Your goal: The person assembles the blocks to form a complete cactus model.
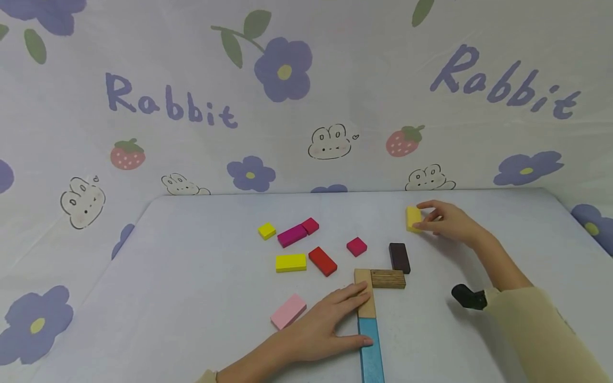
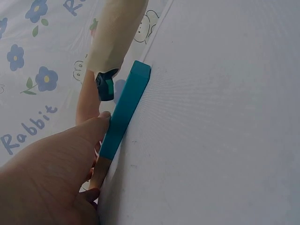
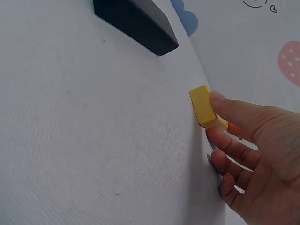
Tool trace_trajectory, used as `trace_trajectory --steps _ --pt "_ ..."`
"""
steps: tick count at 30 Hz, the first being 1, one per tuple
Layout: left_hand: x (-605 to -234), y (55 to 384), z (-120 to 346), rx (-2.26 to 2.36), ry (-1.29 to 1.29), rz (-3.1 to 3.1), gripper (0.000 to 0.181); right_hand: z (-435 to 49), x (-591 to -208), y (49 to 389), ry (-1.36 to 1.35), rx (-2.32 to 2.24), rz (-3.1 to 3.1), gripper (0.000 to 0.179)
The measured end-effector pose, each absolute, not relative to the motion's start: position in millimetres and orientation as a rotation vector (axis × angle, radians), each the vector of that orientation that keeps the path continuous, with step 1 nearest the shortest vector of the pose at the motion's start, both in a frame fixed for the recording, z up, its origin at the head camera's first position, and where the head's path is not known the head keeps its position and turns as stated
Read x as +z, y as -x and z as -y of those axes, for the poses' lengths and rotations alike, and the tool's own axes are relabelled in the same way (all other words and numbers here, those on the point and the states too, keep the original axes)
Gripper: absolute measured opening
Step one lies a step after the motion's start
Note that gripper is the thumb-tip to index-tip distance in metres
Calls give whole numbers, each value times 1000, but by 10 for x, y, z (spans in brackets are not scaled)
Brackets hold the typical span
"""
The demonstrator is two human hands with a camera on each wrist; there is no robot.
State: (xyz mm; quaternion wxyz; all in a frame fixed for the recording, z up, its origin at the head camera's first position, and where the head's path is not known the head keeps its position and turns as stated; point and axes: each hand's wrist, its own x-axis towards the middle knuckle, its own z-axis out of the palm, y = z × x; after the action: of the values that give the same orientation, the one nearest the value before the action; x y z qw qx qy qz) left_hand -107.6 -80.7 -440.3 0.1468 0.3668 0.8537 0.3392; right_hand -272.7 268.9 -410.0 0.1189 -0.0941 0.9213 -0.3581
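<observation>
My right hand [image 1: 442, 221] pinches a light yellow block [image 1: 413, 219] by its ends between thumb and fingertips, at the far right of the table. In the right wrist view the same yellow block [image 3: 203, 107] is low over the white surface. My left hand [image 1: 330, 324] lies with fingers extended over a tan wooden block [image 1: 365, 307], its thumb touching a long blue block [image 1: 371, 351]. Tan and blue lie end to end in a line. A brown wood-grain block [image 1: 389, 279] juts right from the tan one, and a dark block [image 1: 399, 258] meets its far side.
Left of the line lie a pink block [image 1: 289, 311], a yellow block [image 1: 290, 263], a red block [image 1: 323, 261] and a magenta block [image 1: 292, 235]. Smaller square pieces include a yellow one [image 1: 266, 231] and a crimson one [image 1: 356, 247]. A patterned cloth [image 1: 335, 106] hangs behind.
</observation>
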Motion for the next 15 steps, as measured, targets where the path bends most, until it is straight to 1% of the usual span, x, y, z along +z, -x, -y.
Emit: trace_trajectory --steps 15 --pt "-4403 1087 806 990 -1047 -2436 76 -2479 -4096 2561 353 -1086 -2720 63"
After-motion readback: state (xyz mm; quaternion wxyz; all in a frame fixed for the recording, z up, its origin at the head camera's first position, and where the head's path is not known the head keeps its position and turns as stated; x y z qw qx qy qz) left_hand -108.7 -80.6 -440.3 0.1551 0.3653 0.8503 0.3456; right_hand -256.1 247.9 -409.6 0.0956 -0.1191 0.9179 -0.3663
